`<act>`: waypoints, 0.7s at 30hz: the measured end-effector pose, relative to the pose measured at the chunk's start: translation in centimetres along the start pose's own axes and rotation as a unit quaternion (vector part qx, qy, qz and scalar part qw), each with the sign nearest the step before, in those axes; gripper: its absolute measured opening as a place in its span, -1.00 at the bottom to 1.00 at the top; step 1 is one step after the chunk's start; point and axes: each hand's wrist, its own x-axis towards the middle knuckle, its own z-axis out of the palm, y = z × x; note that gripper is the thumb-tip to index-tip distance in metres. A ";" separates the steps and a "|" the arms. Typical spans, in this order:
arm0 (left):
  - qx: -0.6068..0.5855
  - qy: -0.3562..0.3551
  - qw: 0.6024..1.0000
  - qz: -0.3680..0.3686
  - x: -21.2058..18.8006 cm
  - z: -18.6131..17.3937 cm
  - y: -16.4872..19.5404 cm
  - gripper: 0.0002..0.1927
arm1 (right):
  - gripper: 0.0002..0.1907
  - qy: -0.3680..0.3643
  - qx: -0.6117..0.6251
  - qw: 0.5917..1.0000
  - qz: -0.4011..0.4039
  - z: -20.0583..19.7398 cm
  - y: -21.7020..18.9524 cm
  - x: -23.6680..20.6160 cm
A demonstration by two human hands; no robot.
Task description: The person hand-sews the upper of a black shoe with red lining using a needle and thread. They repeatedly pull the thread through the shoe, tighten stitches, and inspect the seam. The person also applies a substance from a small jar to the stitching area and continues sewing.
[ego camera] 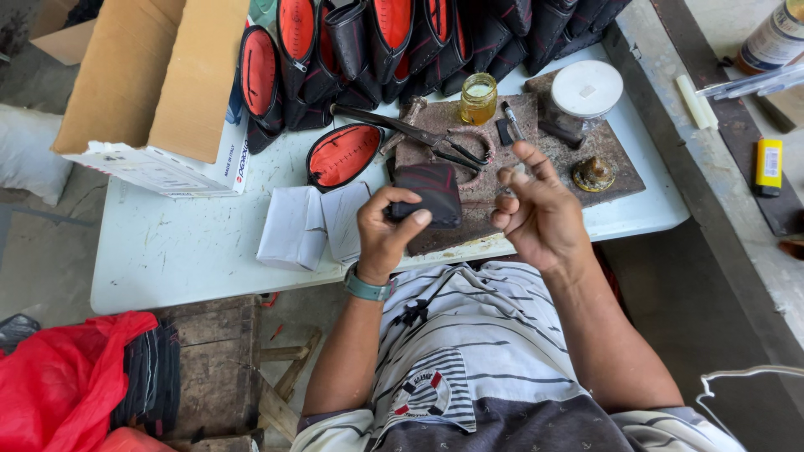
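A dark stitched pouch [429,194] is gripped by the left hand [387,230]; the right hand [536,213] is raised beside it, fingers [523,155] loosely curled, seemingly empty.

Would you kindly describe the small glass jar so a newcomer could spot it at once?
Start at the rusty brown metal plate on the pale blue table. At the plate's far edge, behind the black pliers, stands the small glass jar. It alone holds yellow liquid; the neighbouring container has a white lid.

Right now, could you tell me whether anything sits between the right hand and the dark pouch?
Nothing visible does. The left hand grips the dark pouch; the right hand is beside it, apart, over bare slab.
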 end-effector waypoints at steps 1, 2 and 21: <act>-0.036 -0.001 0.999 -0.003 0.0 -0.3 -0.2 -0.80 | -0.55 0.030 -0.065 0.997 -0.030 0.2 -0.4 -0.2; -0.072 0.000 0.997 -0.006 -0.1 -0.6 -0.3 -0.80 | -0.47 0.059 -0.130 0.988 -0.058 0.3 -0.6 -0.5; -0.019 -0.030 0.999 0.026 -0.3 -1.9 0.2 -0.83 | -0.90 0.013 -0.295 0.955 0.032 -2.6 3.4 -1.0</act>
